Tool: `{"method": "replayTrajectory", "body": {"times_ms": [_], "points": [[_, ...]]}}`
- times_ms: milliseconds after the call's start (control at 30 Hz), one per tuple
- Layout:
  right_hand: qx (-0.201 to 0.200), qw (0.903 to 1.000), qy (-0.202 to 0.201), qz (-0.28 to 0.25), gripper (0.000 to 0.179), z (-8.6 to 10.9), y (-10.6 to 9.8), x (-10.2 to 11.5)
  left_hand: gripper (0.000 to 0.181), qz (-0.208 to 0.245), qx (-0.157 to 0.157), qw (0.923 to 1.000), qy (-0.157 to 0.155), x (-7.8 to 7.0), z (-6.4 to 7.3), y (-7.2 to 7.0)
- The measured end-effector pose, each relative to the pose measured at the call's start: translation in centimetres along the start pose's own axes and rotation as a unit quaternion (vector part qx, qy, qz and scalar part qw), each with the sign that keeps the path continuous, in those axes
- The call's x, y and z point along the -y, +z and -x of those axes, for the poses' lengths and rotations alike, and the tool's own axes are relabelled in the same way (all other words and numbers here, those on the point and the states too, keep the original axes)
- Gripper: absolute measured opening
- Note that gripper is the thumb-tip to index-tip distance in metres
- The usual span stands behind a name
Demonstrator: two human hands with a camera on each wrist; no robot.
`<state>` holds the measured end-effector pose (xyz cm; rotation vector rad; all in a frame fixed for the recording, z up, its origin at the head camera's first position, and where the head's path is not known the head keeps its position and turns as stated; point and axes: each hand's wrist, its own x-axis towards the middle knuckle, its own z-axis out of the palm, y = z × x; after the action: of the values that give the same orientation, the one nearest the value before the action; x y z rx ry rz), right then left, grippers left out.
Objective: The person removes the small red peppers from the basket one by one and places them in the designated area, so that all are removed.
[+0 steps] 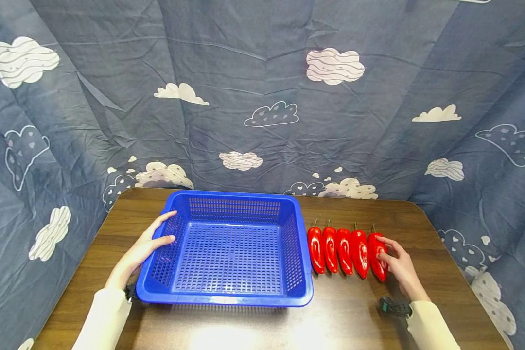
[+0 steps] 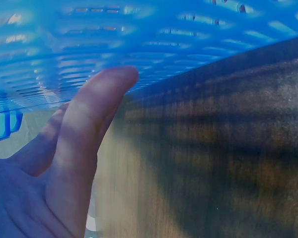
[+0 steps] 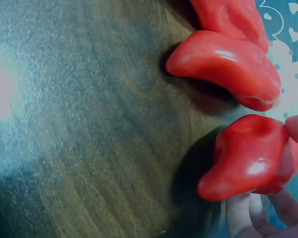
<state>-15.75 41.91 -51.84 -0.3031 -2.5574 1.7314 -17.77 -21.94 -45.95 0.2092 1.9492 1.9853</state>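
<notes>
A blue plastic basket (image 1: 229, 297) with perforated walls stands on the left and middle of the table. My left hand (image 1: 142, 248) grips its left side, thumb and a finger reaching over the rim; in the left wrist view, fingers (image 2: 79, 129) lie against the outside of the wall. Right of the basket, several glossy red peppers (image 1: 344, 250) lie side by side, most stems pointing away. My right hand (image 1: 400, 265) holds the rightmost red pepper (image 3: 253, 158) between thumb and fingers, beside its neighbouring pepper (image 3: 223, 64).
The wooden table (image 1: 332, 316) has rounded far corners and a bright glare near its front. A dark blue cloth (image 1: 262, 97) printed with clouds hangs behind and around it. Dark bands (image 1: 393, 306) sit at both wrists.
</notes>
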Motion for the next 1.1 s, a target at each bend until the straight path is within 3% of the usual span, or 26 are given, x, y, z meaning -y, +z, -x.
{"method": "replayTrajectory", "body": {"times_ms": [733, 1100], "points": [[-0.002, 0.9999, -0.013, -0.011, 0.048, -1.2, 0.9, -1.5, 0.062, -0.005, 0.002, 1.0000, -0.002, -0.2, 0.0, -0.1], [0.001, 0.9997, -0.006, -0.023, 0.042, -0.9, 0.6, -1.5, 0.061, -0.044, -0.004, 0.9990, 0.006, -0.2, -0.1, -0.1]]}}
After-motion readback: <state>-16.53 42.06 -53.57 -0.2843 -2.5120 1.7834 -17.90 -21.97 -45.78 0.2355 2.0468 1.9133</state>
